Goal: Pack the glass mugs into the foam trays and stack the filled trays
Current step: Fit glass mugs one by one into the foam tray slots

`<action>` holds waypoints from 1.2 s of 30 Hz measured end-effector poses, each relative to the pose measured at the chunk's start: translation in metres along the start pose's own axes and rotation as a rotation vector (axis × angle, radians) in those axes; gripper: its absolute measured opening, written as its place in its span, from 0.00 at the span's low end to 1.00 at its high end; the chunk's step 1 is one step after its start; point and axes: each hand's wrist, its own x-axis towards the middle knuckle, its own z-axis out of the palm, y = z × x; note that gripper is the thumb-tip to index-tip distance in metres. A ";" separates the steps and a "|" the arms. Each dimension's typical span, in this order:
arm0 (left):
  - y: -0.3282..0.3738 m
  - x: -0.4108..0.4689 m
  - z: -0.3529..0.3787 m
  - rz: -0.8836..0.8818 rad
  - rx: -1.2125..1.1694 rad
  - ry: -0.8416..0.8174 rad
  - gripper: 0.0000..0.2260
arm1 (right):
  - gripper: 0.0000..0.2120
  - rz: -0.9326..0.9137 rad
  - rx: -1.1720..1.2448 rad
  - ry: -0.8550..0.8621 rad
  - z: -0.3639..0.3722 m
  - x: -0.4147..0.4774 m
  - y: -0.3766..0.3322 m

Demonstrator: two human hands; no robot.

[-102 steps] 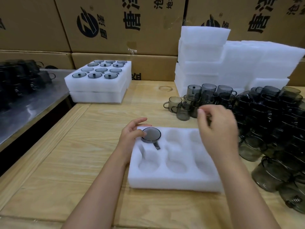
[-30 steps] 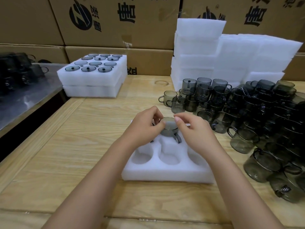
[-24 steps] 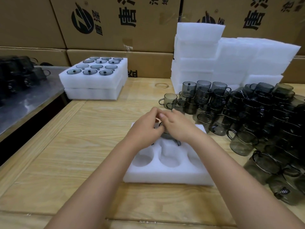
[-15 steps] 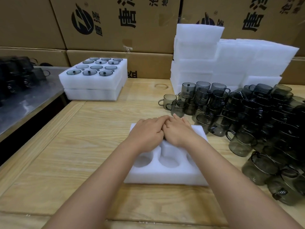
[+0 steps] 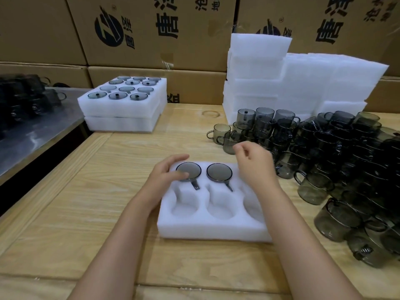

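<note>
Two mugs (image 5: 219, 172) sit inverted in tray (image 5: 212, 231) far row, left hand (image 5: 171, 176) resting loose-fingered on one, right hand (image 5: 255, 163) empty, loosely curled, beside crowded pile (image 5: 324, 152); likely risk: a careless reach topples stacked glass.

Pale wood desk (image 5: 65, 213), printed cardboard boxes (image 5: 151, 31) stacked behind as a wall, steel counter (image 5: 32, 135) at left.

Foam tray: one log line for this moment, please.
foam tray: left mug and right mug seated bottom-up, far row | left hand: touching left mug | right hand: empty, above tray
</note>
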 end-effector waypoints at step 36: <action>0.040 -0.005 0.009 0.323 0.503 0.033 0.18 | 0.15 -0.225 0.352 0.100 -0.020 -0.021 0.007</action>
